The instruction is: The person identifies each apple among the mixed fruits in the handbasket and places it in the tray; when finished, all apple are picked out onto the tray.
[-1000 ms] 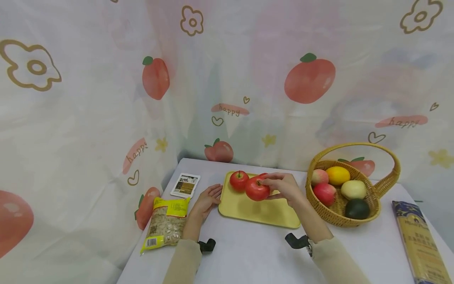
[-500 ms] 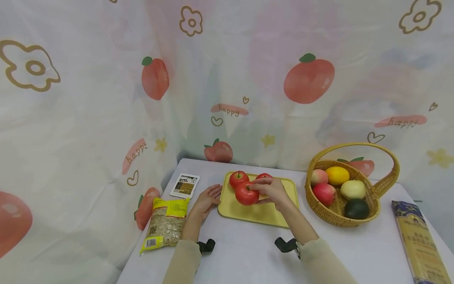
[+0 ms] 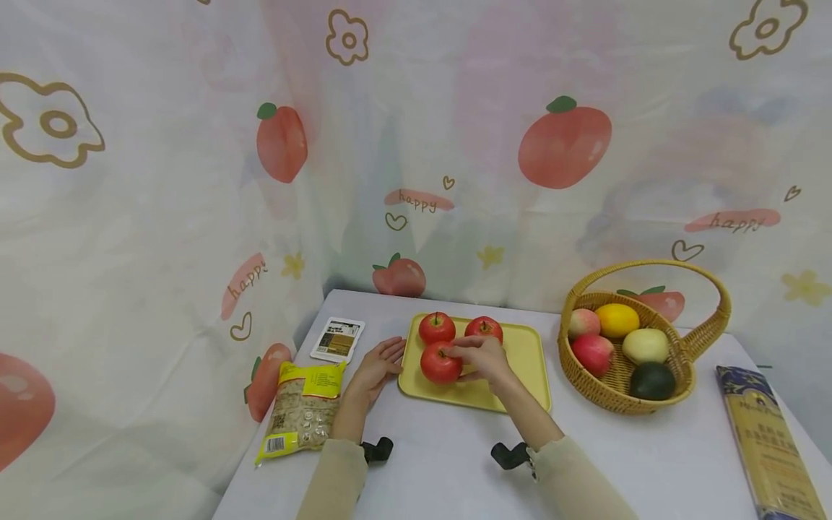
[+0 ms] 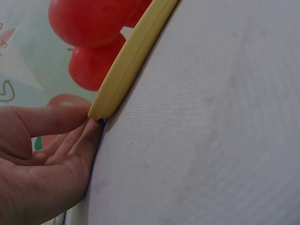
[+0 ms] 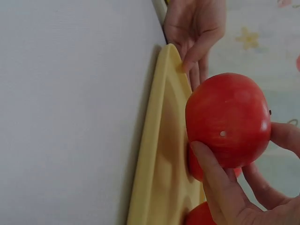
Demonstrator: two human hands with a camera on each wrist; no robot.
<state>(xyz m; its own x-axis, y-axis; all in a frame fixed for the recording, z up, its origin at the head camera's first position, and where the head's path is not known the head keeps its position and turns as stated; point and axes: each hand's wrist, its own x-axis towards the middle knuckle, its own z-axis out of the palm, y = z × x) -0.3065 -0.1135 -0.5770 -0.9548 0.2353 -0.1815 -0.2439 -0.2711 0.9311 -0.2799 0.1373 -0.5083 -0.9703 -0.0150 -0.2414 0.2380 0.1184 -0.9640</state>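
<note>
My right hand (image 3: 486, 361) grips a red apple (image 3: 440, 362) by its sides, with the thumb and fingers spread around it. In the right wrist view that apple (image 5: 228, 119) is above the yellow tray (image 5: 147, 173), apart from its floor. Two more red apples, one at the back left (image 3: 437, 328) and one at the back middle (image 3: 484, 328), sit on the tray (image 3: 520, 361). At the tray's left edge, my left hand (image 3: 375, 370) pinches the rim. The left wrist view shows its thumb on the rim (image 4: 126, 70) and fingertips beneath.
To the right stands a wicker basket (image 3: 601, 393) with a tall handle and several fruits. A long pasta packet (image 3: 770, 440) lies at the far right. On the left are a yellow-and-clear bag (image 3: 304, 412) and a small white packet (image 3: 338, 339).
My right hand has carried the held apple left and slightly toward me, uncovering the back middle apple. My left hand has stayed at the tray's edge.
</note>
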